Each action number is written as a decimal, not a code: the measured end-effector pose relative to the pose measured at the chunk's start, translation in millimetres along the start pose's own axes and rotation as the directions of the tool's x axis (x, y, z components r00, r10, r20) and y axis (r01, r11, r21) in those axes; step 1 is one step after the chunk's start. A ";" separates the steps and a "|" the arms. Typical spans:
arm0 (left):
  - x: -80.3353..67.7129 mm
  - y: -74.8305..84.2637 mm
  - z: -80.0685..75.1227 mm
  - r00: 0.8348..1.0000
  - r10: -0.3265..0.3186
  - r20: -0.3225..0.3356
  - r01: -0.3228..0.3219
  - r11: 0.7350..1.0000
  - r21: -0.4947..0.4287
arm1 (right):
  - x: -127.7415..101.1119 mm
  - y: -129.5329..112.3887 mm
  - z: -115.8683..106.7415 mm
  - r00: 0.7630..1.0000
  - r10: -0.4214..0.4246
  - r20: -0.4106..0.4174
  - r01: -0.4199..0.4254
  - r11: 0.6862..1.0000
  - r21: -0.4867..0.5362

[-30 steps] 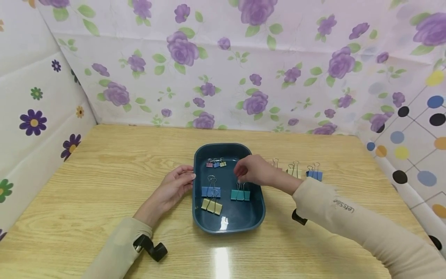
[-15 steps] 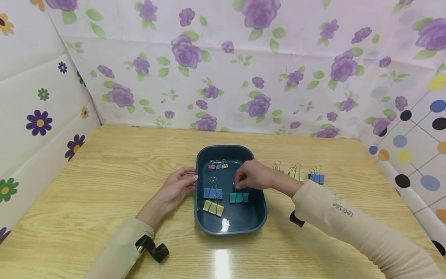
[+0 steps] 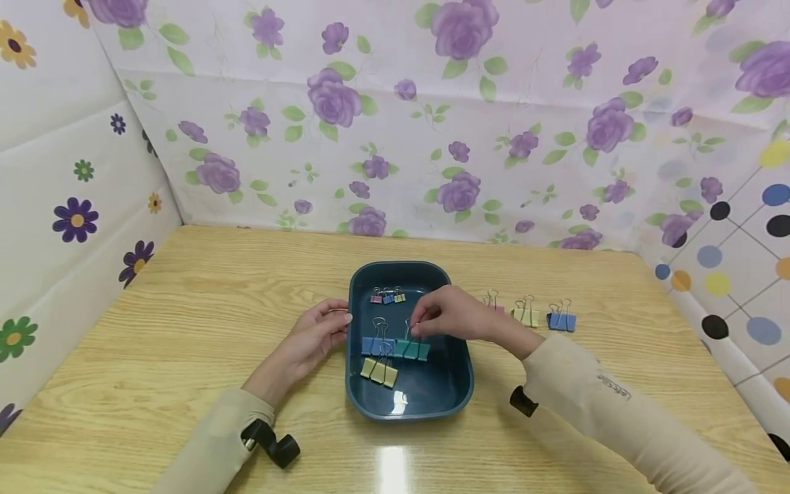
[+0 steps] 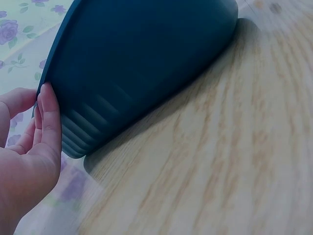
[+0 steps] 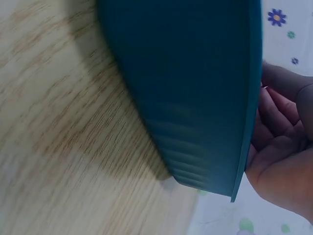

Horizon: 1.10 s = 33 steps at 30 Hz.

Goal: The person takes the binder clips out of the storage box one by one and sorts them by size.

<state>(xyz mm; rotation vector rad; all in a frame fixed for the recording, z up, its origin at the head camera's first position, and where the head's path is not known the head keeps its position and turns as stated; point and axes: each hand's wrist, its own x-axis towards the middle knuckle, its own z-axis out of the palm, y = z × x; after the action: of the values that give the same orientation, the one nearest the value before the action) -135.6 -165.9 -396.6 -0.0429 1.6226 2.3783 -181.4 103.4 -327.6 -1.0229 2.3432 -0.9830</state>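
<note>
My right hand (image 3: 453, 313) reaches over the right rim of a dark blue tray (image 3: 459, 405) and pinches the wire handles of a teal binder clip (image 3: 412, 349). That clip lies against a large blue binder clip (image 3: 377, 346), with a large yellow binder clip (image 3: 379, 372) just below. Three small binder clips (image 3: 388, 298) in pink, blue and yellow line up near the tray's far end. My left hand (image 3: 315, 334) touches the tray's left side at the rim, fingers on the outer wall. In the right wrist view the tray wall hides the right fingertips.
To the right of the tray, a pink binder clip (image 3: 497, 307), a yellow binder clip (image 3: 527, 314) and a blue binder clip (image 3: 561, 320) form a row on the wooden table (image 3: 259, 274). Flowered cloth (image 3: 395, 123) hangs behind the table.
My right hand has lowered to the teal binder clip's handles and shifted the clip left, up against the large blue one. The left hand stays at the tray's side.
</note>
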 end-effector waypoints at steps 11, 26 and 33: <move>0.5 -0.1 0.7 1.000 -0.004 0.006 0.004 1.000 -0.002 | -17.1 -3.0 -14.8 0.982 0.117 -0.149 -0.068 0.952 0.299; 0.1 -0.8 0.1 1.000 0.002 -0.001 -0.002 1.000 0.008 | -39.4 8.8 -37.5 0.945 0.207 -0.252 -0.112 0.932 0.345; 0.3 -1.0 -0.3 1.000 0.004 0.007 -0.004 1.000 0.000 | -53.9 23.9 -40.0 0.930 0.164 -0.330 -0.051 0.944 0.327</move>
<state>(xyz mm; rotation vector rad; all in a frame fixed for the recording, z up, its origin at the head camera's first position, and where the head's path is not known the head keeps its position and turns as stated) -135.6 -165.7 -397.7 -0.0312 1.6219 2.3788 -181.3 173.3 -314.1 -0.6242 2.3739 -1.5422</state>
